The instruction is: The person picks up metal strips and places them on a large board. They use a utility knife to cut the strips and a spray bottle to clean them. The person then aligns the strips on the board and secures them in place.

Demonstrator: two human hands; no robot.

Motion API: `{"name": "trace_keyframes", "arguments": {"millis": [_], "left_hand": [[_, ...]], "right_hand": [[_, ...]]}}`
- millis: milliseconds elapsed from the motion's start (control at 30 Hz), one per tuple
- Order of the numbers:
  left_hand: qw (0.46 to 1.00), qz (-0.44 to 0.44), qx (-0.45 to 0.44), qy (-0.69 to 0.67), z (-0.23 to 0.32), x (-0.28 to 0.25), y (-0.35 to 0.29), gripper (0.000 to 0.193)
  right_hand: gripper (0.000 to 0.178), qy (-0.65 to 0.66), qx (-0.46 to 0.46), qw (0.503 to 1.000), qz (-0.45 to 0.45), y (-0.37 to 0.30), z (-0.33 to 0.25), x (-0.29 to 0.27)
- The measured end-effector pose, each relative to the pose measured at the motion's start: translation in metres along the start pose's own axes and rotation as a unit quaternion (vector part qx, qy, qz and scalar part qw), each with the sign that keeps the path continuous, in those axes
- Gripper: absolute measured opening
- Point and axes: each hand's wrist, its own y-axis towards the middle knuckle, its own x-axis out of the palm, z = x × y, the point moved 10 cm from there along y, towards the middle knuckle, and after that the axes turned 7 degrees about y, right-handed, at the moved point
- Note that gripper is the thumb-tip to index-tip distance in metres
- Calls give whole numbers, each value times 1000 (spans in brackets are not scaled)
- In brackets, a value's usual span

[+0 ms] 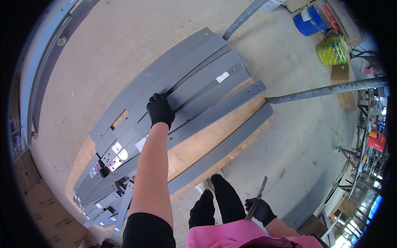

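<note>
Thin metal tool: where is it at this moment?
In the head view, the thin metal tool is at the lower right of centre, held in the black-gloved right hand, just right of the black trousers.

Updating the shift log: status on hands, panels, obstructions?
Left hand on grey panels; right hand gripping metal strip. Several panels overlapping, atop wooden board. Pole close on right.

Pink cloth point(223, 233) covers the front of the person I'm watching, its surface smooth and slightly shiny. To the left of that cloth is a plain black sleeve point(149, 229), stopping short of the bare forearm point(151, 173). Past the cloth's far edge come black trousers point(227, 198), close-fitting, then pale shoes point(202, 188), partly hidden. The left hand point(160, 109) and right hand point(261, 211) both wear black gloves point(163, 116) reaching the wrist.
</note>
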Motion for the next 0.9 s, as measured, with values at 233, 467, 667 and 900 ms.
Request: {"name": "trace_keyframes", "arguments": {"millis": [233,467,667,900], "left_hand": [[988,-54,138,-35,19,10,-43,47],[979,25,158,-130,2,-93,-190,54],[966,90,207,-128,6,-216,-352,49],[951,69,290,-80,10,-287,-466,54]], "right_hand": [[31,21,-49,999,-13,-9,-15,-4],[27,-22,-160,979,-123,-69,-60,97],[45,-98,-166,933,-305,-165,-48,251],[30,-89,-135,951,-265,-229,0,261]]}}
